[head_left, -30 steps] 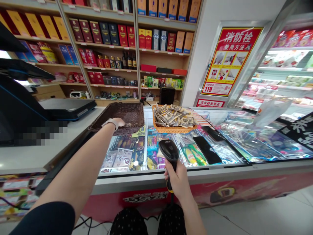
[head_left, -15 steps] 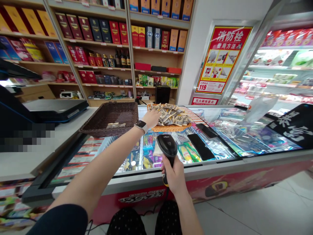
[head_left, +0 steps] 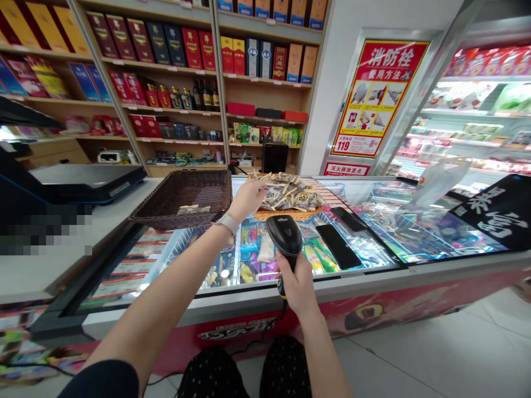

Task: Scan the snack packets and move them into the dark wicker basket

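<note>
Above freezer glass [head_left: 136, 265], left fingers [head_left: 258, 192] pinching packet [head_left: 270, 193], right fingers [head_left: 290, 275] gripping scanner [head_left: 284, 235], poster [head_left: 375, 99] "119"

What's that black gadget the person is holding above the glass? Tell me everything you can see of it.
It is a handheld barcode scanner, pistol-shaped, in black plastic with a slight sheen. Its broad, rounded head tips forward and away from the person; a yellow band shows low on the handle. The right hand wraps around the handle and holds it roughly upright over the front edge of the glass freezer lid. Nothing else appears to touch it.
</note>
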{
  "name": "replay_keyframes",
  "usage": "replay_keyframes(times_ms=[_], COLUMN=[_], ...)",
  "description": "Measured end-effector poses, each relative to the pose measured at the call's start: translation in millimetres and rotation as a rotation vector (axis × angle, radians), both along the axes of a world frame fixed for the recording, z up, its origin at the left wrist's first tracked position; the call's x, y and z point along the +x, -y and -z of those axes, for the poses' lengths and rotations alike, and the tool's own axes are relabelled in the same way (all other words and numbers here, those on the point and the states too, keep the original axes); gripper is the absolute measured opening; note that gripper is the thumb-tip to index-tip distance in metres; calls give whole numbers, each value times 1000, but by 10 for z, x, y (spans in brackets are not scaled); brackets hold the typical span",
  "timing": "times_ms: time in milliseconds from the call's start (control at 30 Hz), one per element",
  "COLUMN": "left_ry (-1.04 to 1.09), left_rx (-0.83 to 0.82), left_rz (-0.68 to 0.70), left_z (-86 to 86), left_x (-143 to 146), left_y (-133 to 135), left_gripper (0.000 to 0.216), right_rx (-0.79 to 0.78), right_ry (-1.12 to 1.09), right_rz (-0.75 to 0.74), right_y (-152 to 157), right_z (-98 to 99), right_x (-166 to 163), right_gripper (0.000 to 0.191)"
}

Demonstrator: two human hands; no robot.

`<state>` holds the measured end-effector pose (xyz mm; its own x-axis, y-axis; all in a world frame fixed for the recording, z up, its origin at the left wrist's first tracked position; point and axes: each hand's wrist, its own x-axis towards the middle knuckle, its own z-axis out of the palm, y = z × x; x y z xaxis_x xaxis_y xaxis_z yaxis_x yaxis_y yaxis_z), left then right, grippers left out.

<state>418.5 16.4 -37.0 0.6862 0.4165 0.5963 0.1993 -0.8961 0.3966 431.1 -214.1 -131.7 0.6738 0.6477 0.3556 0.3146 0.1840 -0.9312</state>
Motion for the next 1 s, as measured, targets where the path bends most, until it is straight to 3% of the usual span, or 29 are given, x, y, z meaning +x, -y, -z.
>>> replay_keyframes(times_ms=[100,200,400,500,633,733,900,1000], left_ry=[223,360,496,535,605,580,462,483], left_rx=[-287,-547,-853,-898,-1023,-1030,-770,-714], left_rz=[7,81,173,186,226,190,149,152], left_z=[127,392,956,1041,1003,1010,1167,1274], left_x=[-288,-557,-942,-1061,-1125,-1116,-1061,-1033], left_y=[75,136,189,229,278,267,179,136], left_gripper=[30,33,38,31,32,40,30,50], right_rx=[6,11,-50,-71,-70,-67,-87,-100], right_ry=[-81,-141,-194,-197,-183,-172,-185,-190], right_rz=[-41,-87,-84,-75,-73,-77,-86,-92], right_y=[42,92,153,166,179,195,215,198], right_z=[3,49,209,264,284,288,299,293], right_x=[-64,-164,-333,-372,-393,-389,-364,-369], right_gripper=[39,38,41,41,37,35,37,40])
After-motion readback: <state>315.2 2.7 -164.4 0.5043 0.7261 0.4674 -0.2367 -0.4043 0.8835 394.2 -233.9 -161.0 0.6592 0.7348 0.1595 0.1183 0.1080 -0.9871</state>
